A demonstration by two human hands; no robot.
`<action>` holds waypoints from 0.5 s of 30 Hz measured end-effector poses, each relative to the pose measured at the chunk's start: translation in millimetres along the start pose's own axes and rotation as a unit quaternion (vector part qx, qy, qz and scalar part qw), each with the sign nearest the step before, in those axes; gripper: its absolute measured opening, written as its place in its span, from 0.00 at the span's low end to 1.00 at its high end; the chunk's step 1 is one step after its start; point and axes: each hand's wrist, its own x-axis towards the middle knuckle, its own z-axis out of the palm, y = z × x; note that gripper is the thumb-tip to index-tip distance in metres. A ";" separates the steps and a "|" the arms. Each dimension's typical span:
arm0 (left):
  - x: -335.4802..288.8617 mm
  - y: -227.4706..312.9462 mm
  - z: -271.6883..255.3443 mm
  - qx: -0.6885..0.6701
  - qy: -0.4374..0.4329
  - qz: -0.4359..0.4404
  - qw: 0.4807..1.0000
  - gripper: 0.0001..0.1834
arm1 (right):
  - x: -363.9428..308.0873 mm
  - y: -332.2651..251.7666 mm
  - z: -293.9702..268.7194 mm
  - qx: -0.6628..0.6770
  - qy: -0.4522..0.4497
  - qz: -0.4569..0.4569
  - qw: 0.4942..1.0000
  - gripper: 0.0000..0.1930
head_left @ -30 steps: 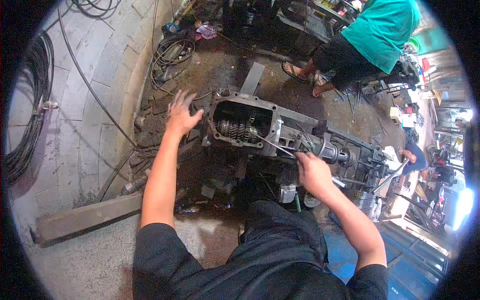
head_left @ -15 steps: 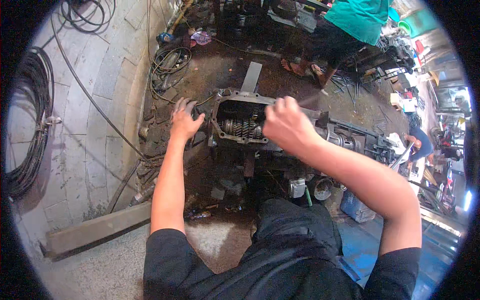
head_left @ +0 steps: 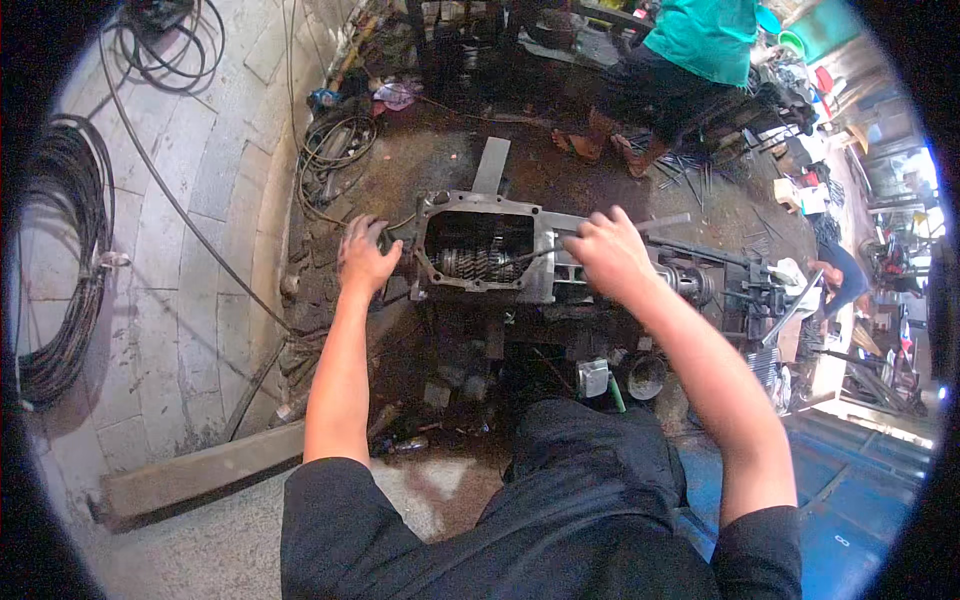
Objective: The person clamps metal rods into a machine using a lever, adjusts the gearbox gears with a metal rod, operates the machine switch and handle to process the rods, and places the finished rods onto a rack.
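Observation:
An open gearbox housing (head_left: 544, 255) lies in front of me, its rectangular opening rimmed with bolt holes. Inside it, a row of metal gears (head_left: 475, 262) shows. My right hand (head_left: 610, 255) is closed around a long, thin metal bar (head_left: 668, 221), held slantwise over the housing's right side. The bar's dark lower end reaches toward the gears; whether it touches them I cannot tell. At the housing's left end, my left hand (head_left: 368, 257) has its fingers spread, thumb toward the rim, with nothing visible in it. The undersides of those fingers are hidden.
A flat grey bar (head_left: 490, 166) sticks out beyond the housing. Coiled hose (head_left: 340, 150) lies by the wall at left. Another person in a green shirt (head_left: 705, 45) stands barefoot at the far right. A small metal block (head_left: 592, 378) and a round can (head_left: 647, 378) sit near my knees.
My right hand has moved right and slightly down with the bar, uncovering more of the housing's right end. The left hand stays beside the left end. The whole view has shifted slightly.

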 end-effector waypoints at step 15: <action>-6.2 3.5 5.7 0.036 0.062 0.014 0.997 0.23 | 8.1 -25.5 -15.6 -0.091 0.119 -0.008 0.989 0.10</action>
